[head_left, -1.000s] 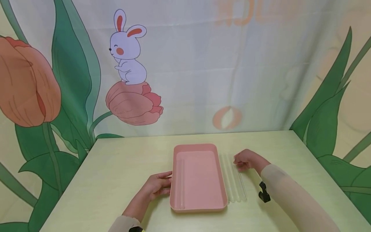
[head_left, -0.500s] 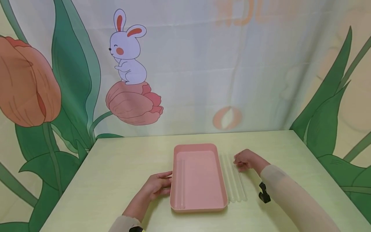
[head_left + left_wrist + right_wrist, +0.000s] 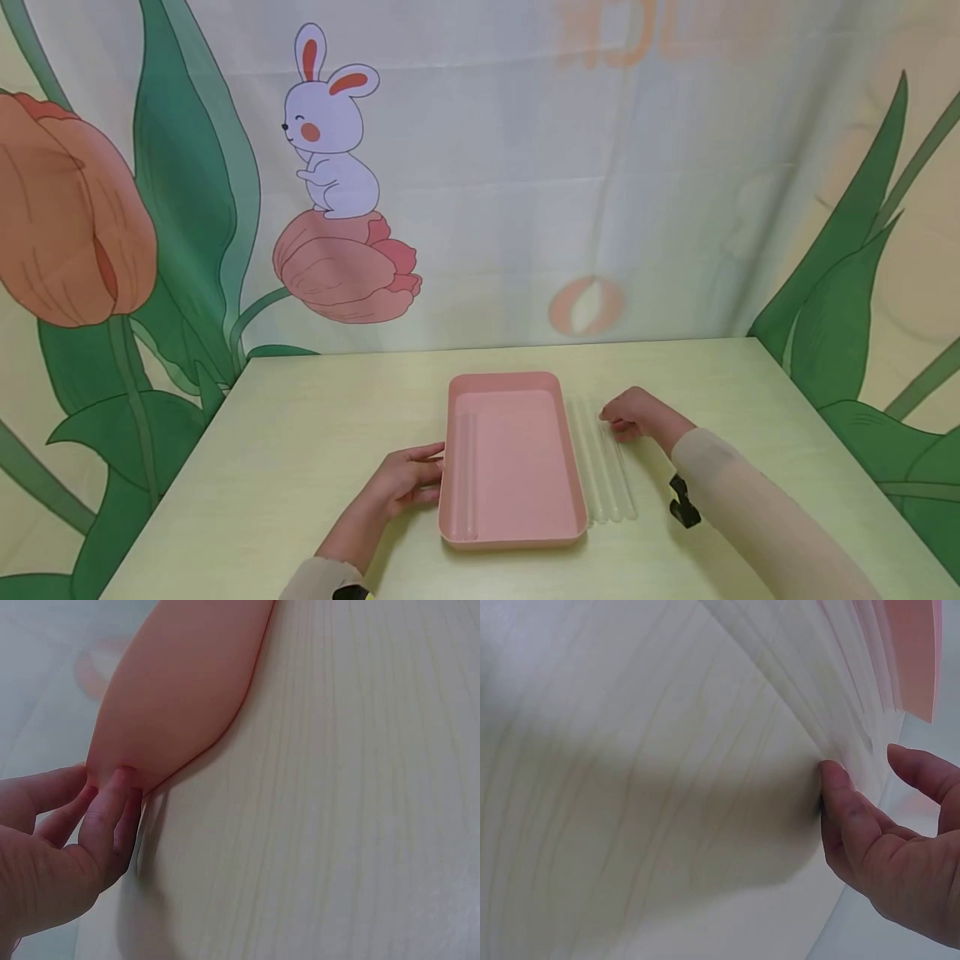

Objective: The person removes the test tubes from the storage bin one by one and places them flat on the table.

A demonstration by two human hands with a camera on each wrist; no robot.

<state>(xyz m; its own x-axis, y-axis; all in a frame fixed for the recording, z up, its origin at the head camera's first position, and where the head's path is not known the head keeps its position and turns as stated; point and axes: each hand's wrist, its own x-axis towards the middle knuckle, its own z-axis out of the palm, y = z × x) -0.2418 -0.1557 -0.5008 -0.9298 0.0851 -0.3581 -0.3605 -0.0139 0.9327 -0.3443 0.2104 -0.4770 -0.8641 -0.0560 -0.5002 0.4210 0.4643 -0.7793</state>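
A pink rectangular tray (image 3: 525,467) lies on the table. My left hand (image 3: 408,482) rests its fingertips against the tray's left side; the left wrist view shows the fingers (image 3: 105,817) touching the outer wall. Inside the tray, along its left wall, lies clear slender tubing (image 3: 468,475); whether it is one tube or two I cannot tell. Several clear tubes (image 3: 603,475) with rounded near ends lie side by side just right of the tray. At the far end of the outermost tube is my right hand (image 3: 636,414). Its fingers (image 3: 844,795) touch that tube, while the thumb stands apart.
The pale wood-grain table (image 3: 337,417) extends around the tray. Behind it hangs a printed cloth (image 3: 480,167) with tulips and a rabbit. A black strap piece (image 3: 684,502) sits under the right sleeve.
My right hand has shifted very slightly left, and the outermost tube's far end sits a little closer to the other tubes. The left hand and tray have stayed put.
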